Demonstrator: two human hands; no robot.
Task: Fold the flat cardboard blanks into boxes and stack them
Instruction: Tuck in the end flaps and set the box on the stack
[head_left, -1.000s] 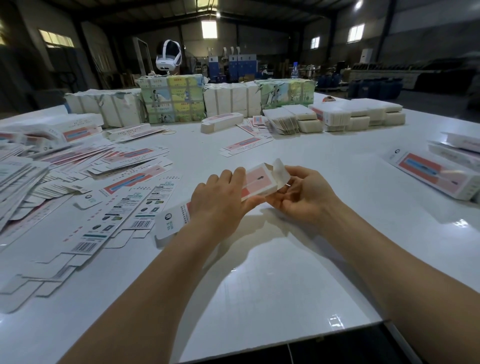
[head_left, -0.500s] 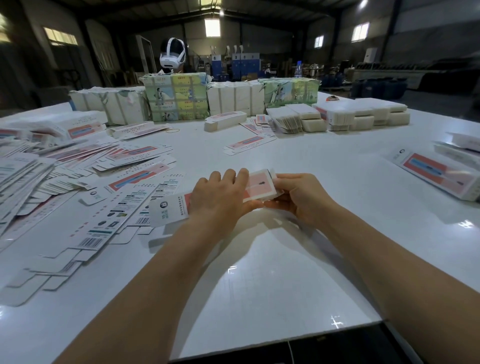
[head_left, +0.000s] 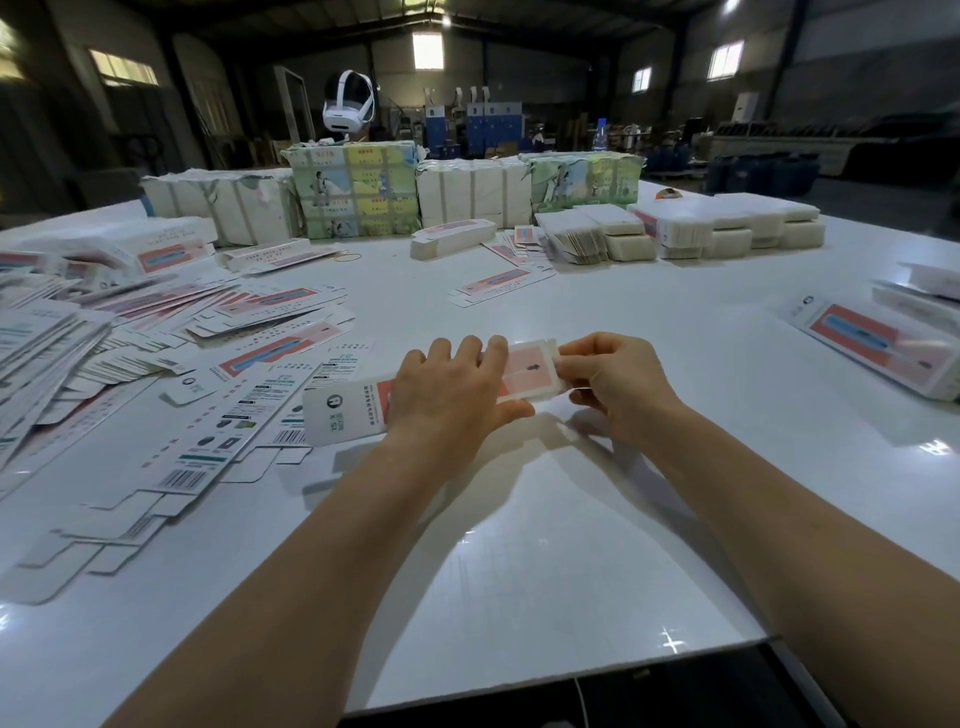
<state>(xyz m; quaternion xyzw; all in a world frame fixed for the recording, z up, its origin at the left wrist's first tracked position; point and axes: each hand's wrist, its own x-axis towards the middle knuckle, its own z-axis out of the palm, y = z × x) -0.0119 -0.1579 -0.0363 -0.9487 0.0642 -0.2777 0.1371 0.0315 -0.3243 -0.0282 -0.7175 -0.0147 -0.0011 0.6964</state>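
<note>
Head view | flat blanks (head_left: 156, 332) left of box (head_left: 524, 371) | folded boxes (head_left: 883, 340) right

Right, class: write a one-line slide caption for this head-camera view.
Left hand steadies a long carton above the white table while the right hand closes its end flap.

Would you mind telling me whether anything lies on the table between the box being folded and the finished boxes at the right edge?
Nothing visible does. The box is held by the left hand and right hand, and the white table between it and the finished boxes shows only bare surface.
</note>
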